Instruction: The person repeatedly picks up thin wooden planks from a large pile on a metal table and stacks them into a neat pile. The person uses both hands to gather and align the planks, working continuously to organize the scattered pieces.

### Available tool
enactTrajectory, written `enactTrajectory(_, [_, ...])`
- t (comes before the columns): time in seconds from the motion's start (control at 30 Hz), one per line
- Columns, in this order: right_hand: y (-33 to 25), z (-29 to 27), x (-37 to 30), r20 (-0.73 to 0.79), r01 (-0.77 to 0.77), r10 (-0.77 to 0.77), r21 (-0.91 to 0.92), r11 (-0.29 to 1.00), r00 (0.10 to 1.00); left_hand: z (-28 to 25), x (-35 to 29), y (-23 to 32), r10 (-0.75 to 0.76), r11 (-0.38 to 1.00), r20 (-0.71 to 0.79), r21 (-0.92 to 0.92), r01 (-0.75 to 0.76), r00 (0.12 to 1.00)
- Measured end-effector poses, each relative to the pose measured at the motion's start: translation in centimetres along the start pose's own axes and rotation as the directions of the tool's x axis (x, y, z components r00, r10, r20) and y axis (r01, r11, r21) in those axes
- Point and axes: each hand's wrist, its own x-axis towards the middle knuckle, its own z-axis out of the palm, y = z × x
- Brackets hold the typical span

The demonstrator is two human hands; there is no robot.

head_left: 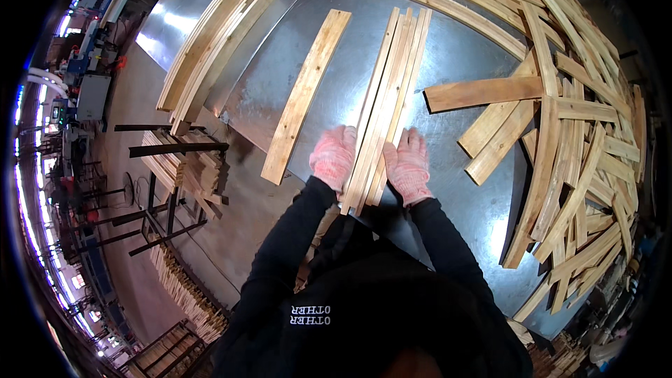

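A bundle of several long, narrow wooden strips (381,108) lies side by side on the metal-topped table (269,70), its near ends reaching past the table's front edge. My left hand (333,158), in a pinkish-white knit glove, presses against the left side of the bundle. Against its right side is my right hand (408,166), gloved alike, with the thumb at the strips and the fingers pointing away from me. The bundle is held between both hands near its close end. To the left, apart from my hands, lies a single wider board (306,98) with small knots.
A large heap of loose, curved wooden pieces (570,140) covers the table's right side; one darker board (483,93) juts toward the middle. Stacked curved strips (213,42) lie at the far left. Beyond the left edge stands a black metal rack (178,150) holding wood.
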Motion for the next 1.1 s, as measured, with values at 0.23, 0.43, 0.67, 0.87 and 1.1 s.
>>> enactTrajectory(0.23, [0.6,-2.7,-3.6,0.315,0.128,-0.215,0.275,0.953,0.924,2.9,-0.8,6.7,-0.087,0.956,-0.062,0.277,0.101,0.994])
enactTrajectory(0.43, [4.1,-0.8,-5.9,0.04,0.052,-0.077,0.432,0.901,0.996,-5.3,0.1,3.9,-0.085,0.989,0.038,-0.115,0.089,0.996])
enactTrajectory(0.67, [2.9,-0.7,-4.5,-0.144,0.053,-0.001,0.356,0.933,0.99,-16.3,9.7,-13.7,0.365,0.915,-0.297,0.289,-0.281,0.883])
enactTrajectory(0.87, [4.2,-7.4,5.2,-0.475,-0.34,0.219,-0.185,0.922,0.853,-25.1,18.9,-26.3,0.165,0.949,-0.218,0.3,-0.095,0.962])
enactTrajectory(1.1, [19.4,-12.7,-0.1,-0.447,-0.755,0.618,-0.261,0.602,0.647,-25.3,18.4,-19.7,0.08,0.578,-0.246,0.801,0.156,0.966])
